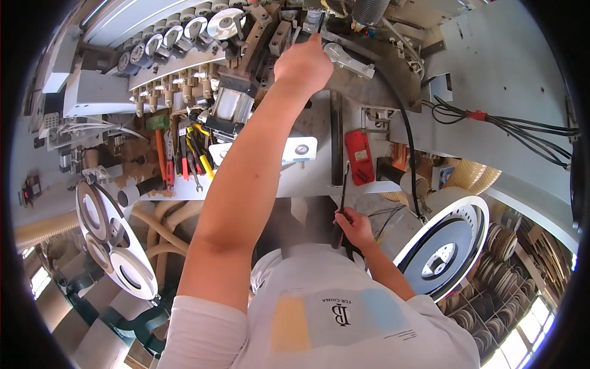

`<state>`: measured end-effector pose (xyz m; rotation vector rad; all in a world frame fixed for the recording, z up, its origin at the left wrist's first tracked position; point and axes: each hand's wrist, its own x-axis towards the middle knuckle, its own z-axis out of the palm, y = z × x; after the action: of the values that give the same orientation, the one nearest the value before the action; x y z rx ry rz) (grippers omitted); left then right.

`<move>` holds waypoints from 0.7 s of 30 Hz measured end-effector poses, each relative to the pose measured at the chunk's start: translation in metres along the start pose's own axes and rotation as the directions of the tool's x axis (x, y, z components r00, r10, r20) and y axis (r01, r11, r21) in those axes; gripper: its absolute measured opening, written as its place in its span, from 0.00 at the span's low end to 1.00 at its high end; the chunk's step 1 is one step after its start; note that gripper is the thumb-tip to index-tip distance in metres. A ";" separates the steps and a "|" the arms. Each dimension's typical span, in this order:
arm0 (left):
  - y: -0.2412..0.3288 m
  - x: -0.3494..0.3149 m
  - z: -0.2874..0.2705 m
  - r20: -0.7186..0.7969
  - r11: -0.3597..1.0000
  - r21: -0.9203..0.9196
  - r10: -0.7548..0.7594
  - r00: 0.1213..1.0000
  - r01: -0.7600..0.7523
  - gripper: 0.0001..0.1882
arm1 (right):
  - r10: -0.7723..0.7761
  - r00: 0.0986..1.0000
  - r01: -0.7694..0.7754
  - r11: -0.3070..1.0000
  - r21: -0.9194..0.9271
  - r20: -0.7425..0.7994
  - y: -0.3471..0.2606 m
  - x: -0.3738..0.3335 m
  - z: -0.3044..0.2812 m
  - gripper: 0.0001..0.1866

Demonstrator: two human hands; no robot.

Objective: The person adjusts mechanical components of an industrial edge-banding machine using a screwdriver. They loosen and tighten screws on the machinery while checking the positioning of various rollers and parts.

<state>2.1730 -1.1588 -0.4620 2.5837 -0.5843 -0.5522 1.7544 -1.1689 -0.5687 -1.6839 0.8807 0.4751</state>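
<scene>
left hand (304, 64): fingers pinch small grey machine part (314, 21) | right hand (354, 226): fingers clenched round slim black-handled screwdriver (342, 203)

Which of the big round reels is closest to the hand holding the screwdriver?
The big white and grey reel on the right, just beside the right hand. The other white reels hang together far off on the left side.

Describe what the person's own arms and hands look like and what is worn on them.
Both forearms are bare, with no gloves, watch or rings that can be made out on the left hand or the right hand. The only clothing is a pale grey short-sleeved T-shirt, its sleeves ending above the elbows, with soft yellow and blue patches and dark print on the front.
</scene>
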 end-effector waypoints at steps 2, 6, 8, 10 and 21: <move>-0.006 0.001 0.003 -0.029 0.990 -0.142 -0.002 1.000 -0.002 0.23 | -0.013 1.000 0.013 1.000 0.025 0.006 -0.009 -0.001 -0.005 0.13; -0.011 -0.001 -0.001 -0.034 0.999 0.049 0.025 0.999 -0.024 0.23 | -0.041 0.999 0.040 0.998 0.050 0.012 -0.009 0.003 -0.010 0.13; -0.010 -0.002 0.002 -0.030 0.997 0.060 0.041 0.999 -0.039 0.22 | -0.071 0.997 0.071 0.997 0.012 0.018 -0.007 0.008 -0.011 0.13; -0.007 0.000 -0.002 -0.029 0.992 0.095 0.080 0.996 -0.077 0.21 | -0.106 0.994 0.107 0.994 -0.026 0.027 -0.007 0.012 -0.010 0.12; -0.022 0.017 -0.013 0.114 0.985 -0.170 0.025 0.993 -0.005 0.22 | -0.102 0.992 0.103 0.995 -0.009 0.072 -0.017 0.015 0.002 0.15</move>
<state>2.2000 -1.1451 -0.4662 2.3976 -0.5679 -0.7187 1.7770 -1.1705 -0.5694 -1.7044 0.7368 0.4690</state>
